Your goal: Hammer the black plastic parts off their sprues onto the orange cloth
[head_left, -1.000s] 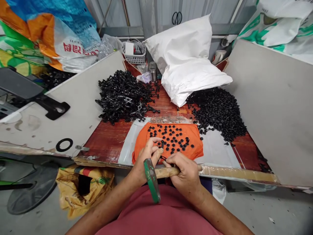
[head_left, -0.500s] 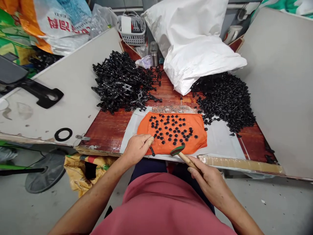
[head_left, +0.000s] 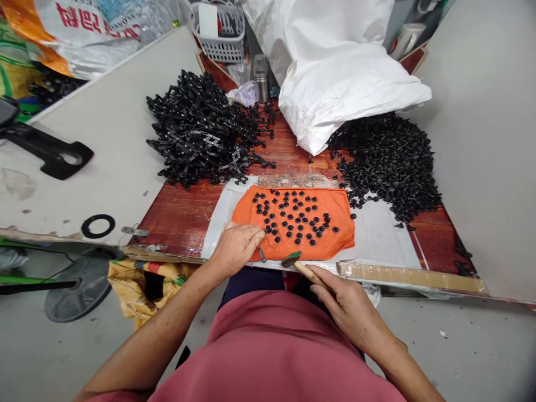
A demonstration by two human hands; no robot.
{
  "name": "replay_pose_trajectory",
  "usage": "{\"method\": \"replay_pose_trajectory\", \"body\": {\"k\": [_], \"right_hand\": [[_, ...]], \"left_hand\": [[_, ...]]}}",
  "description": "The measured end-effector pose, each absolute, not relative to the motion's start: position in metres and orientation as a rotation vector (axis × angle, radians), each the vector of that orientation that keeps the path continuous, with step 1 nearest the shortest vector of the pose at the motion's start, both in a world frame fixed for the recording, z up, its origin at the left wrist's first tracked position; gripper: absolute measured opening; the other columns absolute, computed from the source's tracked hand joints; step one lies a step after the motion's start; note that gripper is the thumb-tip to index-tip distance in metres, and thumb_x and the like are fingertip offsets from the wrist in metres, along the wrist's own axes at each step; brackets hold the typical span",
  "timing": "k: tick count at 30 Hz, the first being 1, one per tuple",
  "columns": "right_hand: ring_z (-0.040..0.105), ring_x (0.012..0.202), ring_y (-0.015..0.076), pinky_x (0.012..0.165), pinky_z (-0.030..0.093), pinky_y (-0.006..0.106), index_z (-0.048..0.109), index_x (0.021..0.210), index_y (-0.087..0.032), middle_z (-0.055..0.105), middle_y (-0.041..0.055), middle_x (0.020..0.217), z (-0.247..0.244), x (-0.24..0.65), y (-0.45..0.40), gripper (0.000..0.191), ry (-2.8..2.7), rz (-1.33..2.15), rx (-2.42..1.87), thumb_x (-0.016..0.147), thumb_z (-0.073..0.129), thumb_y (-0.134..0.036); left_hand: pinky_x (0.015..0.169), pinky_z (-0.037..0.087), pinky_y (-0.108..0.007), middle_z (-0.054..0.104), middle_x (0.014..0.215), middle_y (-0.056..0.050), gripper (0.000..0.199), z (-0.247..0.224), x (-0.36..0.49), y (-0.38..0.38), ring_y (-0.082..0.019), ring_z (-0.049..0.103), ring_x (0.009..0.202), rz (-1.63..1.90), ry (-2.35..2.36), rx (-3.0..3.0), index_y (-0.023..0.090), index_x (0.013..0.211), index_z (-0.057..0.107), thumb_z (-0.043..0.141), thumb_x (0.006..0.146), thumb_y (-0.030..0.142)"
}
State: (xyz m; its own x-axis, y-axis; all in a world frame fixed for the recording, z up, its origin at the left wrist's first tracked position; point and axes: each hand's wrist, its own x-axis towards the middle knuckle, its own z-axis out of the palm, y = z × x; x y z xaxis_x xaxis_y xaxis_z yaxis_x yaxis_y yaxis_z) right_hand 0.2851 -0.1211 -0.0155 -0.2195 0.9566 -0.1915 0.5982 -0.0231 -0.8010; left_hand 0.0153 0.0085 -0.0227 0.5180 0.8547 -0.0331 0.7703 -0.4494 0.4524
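On the near left of an orange cloth (head_left: 247, 209), my left hand (head_left: 237, 245) is closed on a small black linked part (head_left: 262, 254), whose end sticks out below the fingers. My right hand (head_left: 347, 298) is wrapped round the wooden handle of a small hammer (head_left: 292, 258). The hammer's dark green head is over the cloth's near edge, a little right of the part. Several small black round pieces with pointed tips (head_left: 297, 219) stand scattered on the cloth. My fingers hide most of the held part.
Black linked parts (head_left: 196, 134) are heaped at the left, small black pieces (head_left: 393, 167) at the right. A large white sack (head_left: 335, 84) leans behind. A metal flask (head_left: 262, 84) and a grey basket (head_left: 221, 47) stand at the back. White panels (head_left: 481, 156) flank the table.
My right hand has moved the hammer left, closer to the part in my left hand. The left hand keeps its hold near the same place. The view has shifted slightly.
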Motion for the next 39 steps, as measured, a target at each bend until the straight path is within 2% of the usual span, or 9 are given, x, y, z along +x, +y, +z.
{"method": "replay_pose_trajectory", "body": {"k": [3,8,12,20,22,25,27,34,39], "right_hand": [[0.073,0.109,0.0217,0.093,0.057,0.033,0.058,0.147,-0.036,0.073,0.0022,0.131,-0.014,0.286,-0.119,0.046,-1.837,1.122,-1.613,0.102,0.051,-0.024],[0.076,0.094,0.0196,0.085,0.058,0.029,0.059,0.146,-0.035,0.079,0.0010,0.117,-0.014,0.286,-0.117,0.047,-1.831,1.086,-1.603,0.101,0.052,-0.021],[0.076,0.093,0.0182,0.083,0.057,0.027,0.059,0.146,-0.036,0.079,-0.0006,0.117,-0.016,0.285,-0.116,0.048,-1.831,1.091,-1.602,0.101,0.053,-0.021],[0.077,0.090,0.0204,0.077,0.058,0.029,0.057,0.149,-0.032,0.080,0.0028,0.112,-0.004,0.286,-0.107,0.047,-1.951,0.955,-1.642,0.103,0.049,-0.025],[0.077,0.094,0.0209,0.081,0.059,0.030,0.054,0.151,-0.032,0.078,0.0042,0.119,-0.001,0.286,-0.099,0.048,-1.974,0.908,-1.635,0.104,0.046,-0.026],[0.074,0.111,0.0225,0.094,0.057,0.034,0.053,0.152,-0.031,0.071,0.0054,0.136,0.003,0.286,-0.086,0.048,-1.974,0.851,-1.609,0.106,0.044,-0.026],[0.073,0.114,0.0240,0.098,0.057,0.036,0.053,0.152,-0.030,0.070,0.0059,0.138,0.005,0.283,-0.078,0.047,-1.976,0.800,-1.616,0.105,0.045,-0.026],[0.074,0.097,0.0210,0.092,0.058,0.033,0.041,0.160,-0.032,0.076,0.0062,0.119,0.007,0.262,-0.062,0.054,-2.094,0.550,-1.569,0.106,0.043,-0.025],[0.071,0.075,0.0203,0.071,0.057,0.029,0.043,0.160,-0.032,0.075,0.0073,0.094,0.006,0.247,-0.054,0.056,-2.282,0.335,-1.676,0.105,0.040,-0.020]], "left_hand": [[0.077,0.032,-0.034,0.072,0.081,-0.003,0.042,-0.021,0.015,0.008,-0.019,0.064,0.080,0.298,1.332,2.360,0.020,0.077,0.059,0.035,0.106,0.037],[0.076,0.031,-0.034,0.071,0.080,-0.003,0.043,-0.020,0.015,0.009,-0.018,0.063,0.078,0.303,1.317,2.355,0.020,0.076,0.057,0.033,0.106,0.038],[0.076,0.032,-0.034,0.071,0.080,-0.003,0.044,-0.024,0.014,0.011,-0.019,0.063,0.078,0.265,1.308,2.345,0.020,0.075,0.057,0.033,0.106,0.039],[0.079,0.036,-0.032,0.073,0.079,-0.002,0.044,-0.019,0.012,0.016,-0.019,0.065,0.077,0.189,1.322,2.238,0.021,0.078,0.061,0.032,0.104,0.041],[0.079,0.036,-0.031,0.074,0.079,-0.001,0.043,-0.018,0.013,0.017,-0.019,0.066,0.078,0.180,1.332,2.224,0.021,0.080,0.062,0.032,0.104,0.041],[0.078,0.035,-0.031,0.073,0.076,0.000,0.043,-0.018,0.015,0.016,-0.019,0.065,0.074,0.178,1.351,2.236,0.022,0.078,0.062,0.034,0.104,0.041],[0.076,0.034,-0.031,0.071,0.073,-0.001,0.042,-0.019,0.017,0.014,-0.018,0.063,0.070,0.177,1.367,2.262,0.022,0.075,0.060,0.036,0.104,0.040],[0.074,0.032,-0.032,0.071,0.072,-0.002,0.044,-0.018,0.018,0.009,-0.020,0.065,0.074,0.186,1.381,2.334,0.021,0.071,0.060,0.037,0.105,0.039],[0.074,0.034,-0.032,0.072,0.072,-0.001,0.044,-0.020,0.015,0.014,-0.019,0.063,0.069,0.169,1.358,2.300,0.021,0.073,0.063,0.039,0.104,0.041]]}}
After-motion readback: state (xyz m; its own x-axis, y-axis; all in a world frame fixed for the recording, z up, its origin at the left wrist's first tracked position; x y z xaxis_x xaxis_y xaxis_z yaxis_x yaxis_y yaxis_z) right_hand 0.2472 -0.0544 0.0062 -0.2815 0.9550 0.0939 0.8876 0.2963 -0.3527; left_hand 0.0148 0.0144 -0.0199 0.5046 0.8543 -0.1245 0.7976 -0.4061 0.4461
